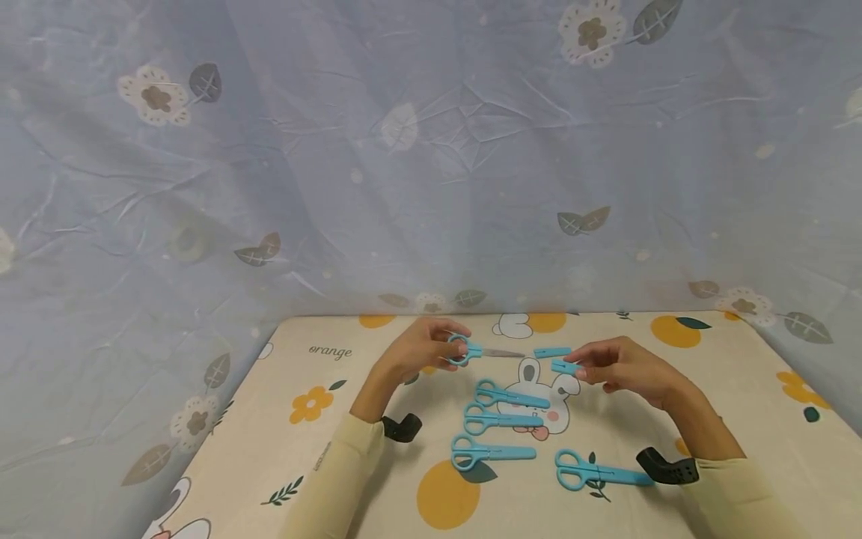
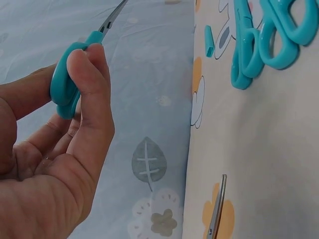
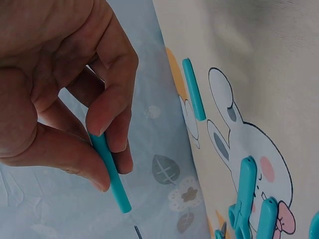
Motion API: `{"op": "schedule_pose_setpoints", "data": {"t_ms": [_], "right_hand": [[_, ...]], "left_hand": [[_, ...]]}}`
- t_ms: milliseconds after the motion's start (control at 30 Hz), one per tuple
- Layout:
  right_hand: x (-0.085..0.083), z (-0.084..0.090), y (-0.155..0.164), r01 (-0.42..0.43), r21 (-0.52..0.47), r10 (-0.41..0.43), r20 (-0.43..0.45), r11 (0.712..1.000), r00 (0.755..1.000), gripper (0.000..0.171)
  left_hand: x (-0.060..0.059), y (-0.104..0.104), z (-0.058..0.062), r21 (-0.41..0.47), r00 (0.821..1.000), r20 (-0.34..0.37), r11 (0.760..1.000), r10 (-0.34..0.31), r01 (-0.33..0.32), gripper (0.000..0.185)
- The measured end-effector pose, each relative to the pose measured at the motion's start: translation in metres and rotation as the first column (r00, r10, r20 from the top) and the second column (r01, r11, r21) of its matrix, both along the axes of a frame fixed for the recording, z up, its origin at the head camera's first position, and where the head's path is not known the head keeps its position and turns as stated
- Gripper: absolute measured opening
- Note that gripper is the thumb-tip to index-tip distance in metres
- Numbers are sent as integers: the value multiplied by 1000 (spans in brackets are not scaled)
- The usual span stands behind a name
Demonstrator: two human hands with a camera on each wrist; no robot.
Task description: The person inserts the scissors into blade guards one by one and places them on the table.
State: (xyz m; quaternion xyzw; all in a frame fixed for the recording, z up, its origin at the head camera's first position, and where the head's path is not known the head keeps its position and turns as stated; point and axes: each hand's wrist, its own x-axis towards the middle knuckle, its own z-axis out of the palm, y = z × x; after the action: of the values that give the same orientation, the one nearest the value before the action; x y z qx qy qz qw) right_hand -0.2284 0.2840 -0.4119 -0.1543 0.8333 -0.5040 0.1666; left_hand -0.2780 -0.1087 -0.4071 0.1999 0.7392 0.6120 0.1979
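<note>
My left hand holds a pair of blue-handled scissors by the finger loops, with the bare blades pointing right. Between thumb and fingers, my right hand pinches a blue blade cover whose free end faces the blade tips, apart from them. A second blade cover lies on the cloth just behind that hand. In the left wrist view, another bare scissor blade shows on the cloth; its handle is out of frame.
Three pairs of scissors, the back one, middle one and front one, lie sheathed in front of the hands. Another sheathed pair lies by the right wrist. A patterned cloth covers the table; a curtain hangs behind.
</note>
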Motion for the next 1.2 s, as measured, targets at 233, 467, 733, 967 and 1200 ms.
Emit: {"op": "schedule_pose_setpoints", "data": {"t_ms": [233, 467, 733, 967, 1200], "right_hand": [[1, 0, -3, 11, -6, -11, -14, 1000, 1000, 45], [1, -2, -8, -14, -20, 14, -33, 1000, 999, 43], [3, -4, -13, -48, -41, 47, -22, 998, 999, 42], [5, -5, -20, -73, -61, 72, -13, 995, 997, 42], [7, -7, -22, -92, -55, 91, -29, 994, 995, 43]], "left_hand": [[4, -6, -2, 6, 1000, 27, 1000, 11, -11, 38], [10, -10, -4, 16, 999, 38, 1000, 18, -19, 39], [18, -11, -6, 25, 998, 56, 999, 21, -23, 36], [25, -11, -7, 48, 998, 63, 999, 2, -5, 38], [30, -11, -9, 43, 998, 69, 999, 1, -4, 38]]}}
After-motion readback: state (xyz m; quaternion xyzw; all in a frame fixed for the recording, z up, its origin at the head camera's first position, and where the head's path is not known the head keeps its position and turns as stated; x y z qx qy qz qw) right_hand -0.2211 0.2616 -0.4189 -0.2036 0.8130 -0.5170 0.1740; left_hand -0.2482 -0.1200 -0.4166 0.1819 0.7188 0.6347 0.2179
